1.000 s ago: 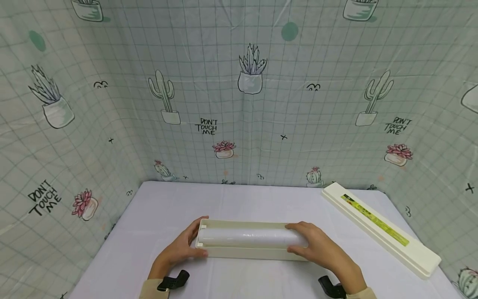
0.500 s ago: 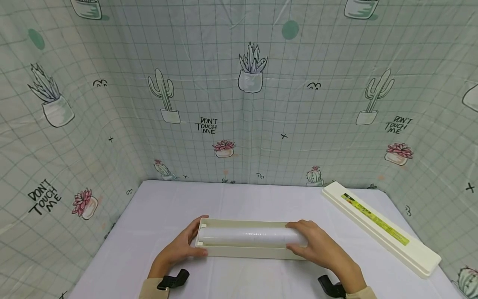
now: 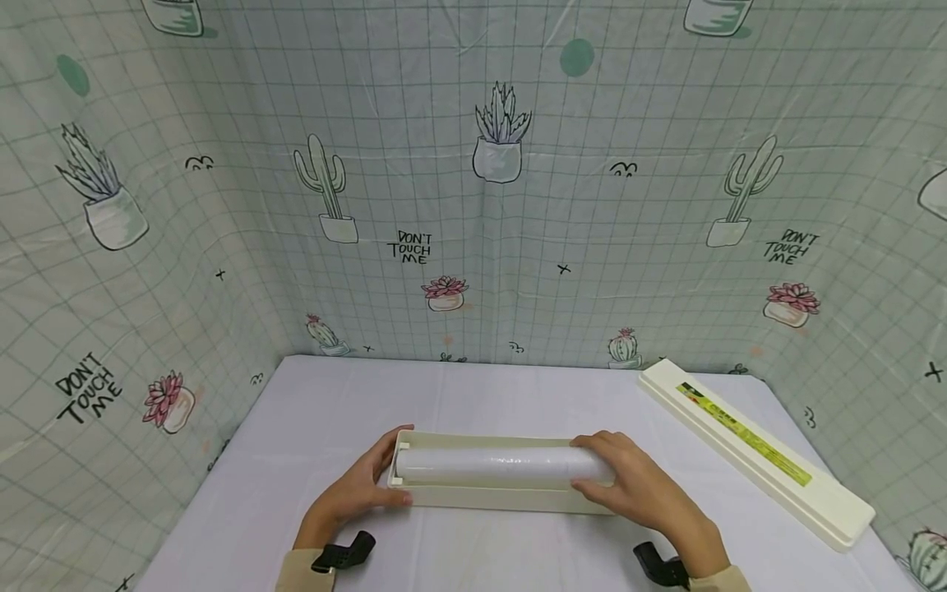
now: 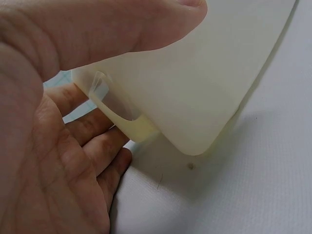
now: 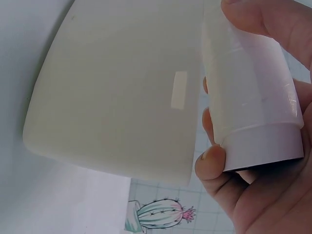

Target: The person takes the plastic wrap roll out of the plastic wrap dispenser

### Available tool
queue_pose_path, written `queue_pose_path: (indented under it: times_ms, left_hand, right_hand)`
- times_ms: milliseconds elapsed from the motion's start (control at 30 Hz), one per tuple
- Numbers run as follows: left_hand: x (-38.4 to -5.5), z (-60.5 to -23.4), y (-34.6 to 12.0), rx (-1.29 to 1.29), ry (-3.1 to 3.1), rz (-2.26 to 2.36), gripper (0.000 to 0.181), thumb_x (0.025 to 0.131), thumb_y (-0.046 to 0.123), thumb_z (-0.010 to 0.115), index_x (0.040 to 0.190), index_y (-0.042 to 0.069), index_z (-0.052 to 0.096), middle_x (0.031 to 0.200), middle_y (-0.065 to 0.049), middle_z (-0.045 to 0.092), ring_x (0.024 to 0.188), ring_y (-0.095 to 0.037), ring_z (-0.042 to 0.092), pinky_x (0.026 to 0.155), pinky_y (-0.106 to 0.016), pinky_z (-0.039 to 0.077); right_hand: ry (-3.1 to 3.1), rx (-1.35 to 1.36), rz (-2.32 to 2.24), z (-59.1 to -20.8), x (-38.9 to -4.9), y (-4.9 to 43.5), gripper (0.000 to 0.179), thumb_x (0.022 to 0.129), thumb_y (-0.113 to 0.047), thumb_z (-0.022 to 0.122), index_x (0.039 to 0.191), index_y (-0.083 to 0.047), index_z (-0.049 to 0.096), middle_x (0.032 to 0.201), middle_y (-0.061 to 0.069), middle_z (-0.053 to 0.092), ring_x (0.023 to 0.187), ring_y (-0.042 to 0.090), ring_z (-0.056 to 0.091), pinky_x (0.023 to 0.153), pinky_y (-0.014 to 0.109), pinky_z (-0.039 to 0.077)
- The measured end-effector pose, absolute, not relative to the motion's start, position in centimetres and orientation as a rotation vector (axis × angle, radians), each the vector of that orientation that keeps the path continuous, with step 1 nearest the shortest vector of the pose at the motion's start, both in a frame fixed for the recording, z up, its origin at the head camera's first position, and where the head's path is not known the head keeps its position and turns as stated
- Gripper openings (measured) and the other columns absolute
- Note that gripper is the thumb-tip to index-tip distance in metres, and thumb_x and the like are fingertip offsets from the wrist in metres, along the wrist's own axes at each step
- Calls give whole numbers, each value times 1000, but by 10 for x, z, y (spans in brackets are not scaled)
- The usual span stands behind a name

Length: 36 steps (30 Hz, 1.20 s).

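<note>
A cream, open-topped dispenser box (image 3: 510, 498) lies on the table in the head view, with a roll of cling film (image 3: 496, 466) in it. My left hand (image 3: 362, 479) grips the box's left end, thumb on the front wall and fingers behind. The left wrist view shows the box corner (image 4: 195, 112) between thumb and fingers of the left hand (image 4: 68, 141). At the other end, my right hand (image 3: 629, 481) holds the roll. In the right wrist view, the fingers of the right hand (image 5: 273, 195) curl round the roll's end (image 5: 263, 146), which stands above the rim of the box (image 5: 117, 112).
A long cream lid (image 3: 755, 452) with a yellow-green label lies slantwise at the table's right side. White cloth covers the table (image 3: 459, 395). A grid-patterned curtain (image 3: 488, 230) with cactus drawings stands behind and along both sides.
My right hand has shifted slightly right and up with the roll, whose right end sits a little higher. My left hand and the box have hardly moved; the lid stays put.
</note>
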State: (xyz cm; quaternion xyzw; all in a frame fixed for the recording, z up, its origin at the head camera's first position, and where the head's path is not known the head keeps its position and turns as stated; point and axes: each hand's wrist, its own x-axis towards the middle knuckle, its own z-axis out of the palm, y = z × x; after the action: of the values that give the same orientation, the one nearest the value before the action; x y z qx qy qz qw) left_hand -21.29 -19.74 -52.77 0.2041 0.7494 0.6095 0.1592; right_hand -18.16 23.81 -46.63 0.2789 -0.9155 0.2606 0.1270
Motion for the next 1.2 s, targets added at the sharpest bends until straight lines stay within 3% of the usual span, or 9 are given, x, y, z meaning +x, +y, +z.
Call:
queue_pose_path:
  times_ms: [400,700,1200]
  left_hand:
    - [-212,-527,-196,542,2146,1737,107,80,12,88,164,10,21,163,-10,37,146,-26,36,118,-58,22]
    - [-212,-527,-195,536,2135,1770,107,77,10,89,163,12,25,164,-11,37,154,-38,25,120,-69,10]
    - [-211,-526,-196,552,2124,1765,109,79,10,88,164,6,19,165,-15,34,155,-42,22,119,-70,11]
  right_hand:
    - [-2617,800,845,-462,-184,251,45,81,-22,89,121,-18,70,110,-10,69,97,6,59,75,30,56]
    - [-2595,752,847,-460,-188,263,46,80,-20,90,120,-13,70,112,-3,71,96,9,62,72,30,57]
    - [-2550,663,862,-461,-191,278,47,77,-18,91,119,-10,71,110,0,73,93,6,62,73,31,56]
